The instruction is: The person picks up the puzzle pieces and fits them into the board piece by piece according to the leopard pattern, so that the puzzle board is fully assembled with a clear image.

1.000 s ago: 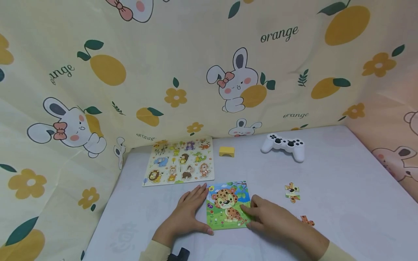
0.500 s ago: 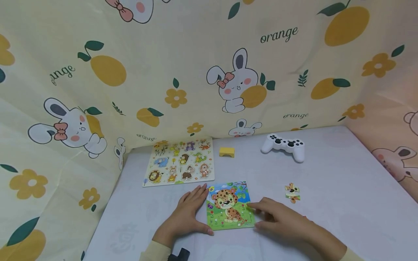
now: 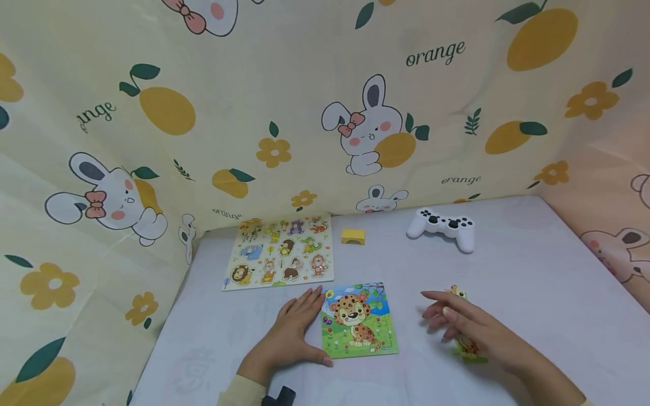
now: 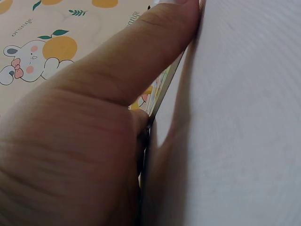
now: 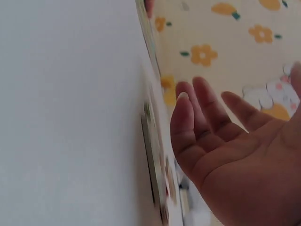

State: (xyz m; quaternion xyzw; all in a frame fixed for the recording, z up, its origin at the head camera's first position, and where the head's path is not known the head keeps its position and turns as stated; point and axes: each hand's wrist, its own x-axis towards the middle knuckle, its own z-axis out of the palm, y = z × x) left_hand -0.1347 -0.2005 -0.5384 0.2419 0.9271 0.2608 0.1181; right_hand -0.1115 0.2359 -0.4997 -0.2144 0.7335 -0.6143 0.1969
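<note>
A square leopard picture puzzle lies flat near the middle of the table. My left hand rests at its left side, fingers extended along the edge and thumb at the lower left corner. The left wrist view shows the thumb stretched out. To the right of the puzzle, my right hand hovers with loosely bent fingers and nothing in them. In the right wrist view the palm is bare. Below that hand are partly covered puzzle pieces, with one spotted orange and green.
Behind the left hand lies a board of animal pictures. A yellow arch block sits next to it. A white game controller is at the back right. Printed cloth hangs behind the table.
My right hand has left the puzzle's right edge, where its fingertips were, and moved right over the loose pieces. The left hand has stayed put.
</note>
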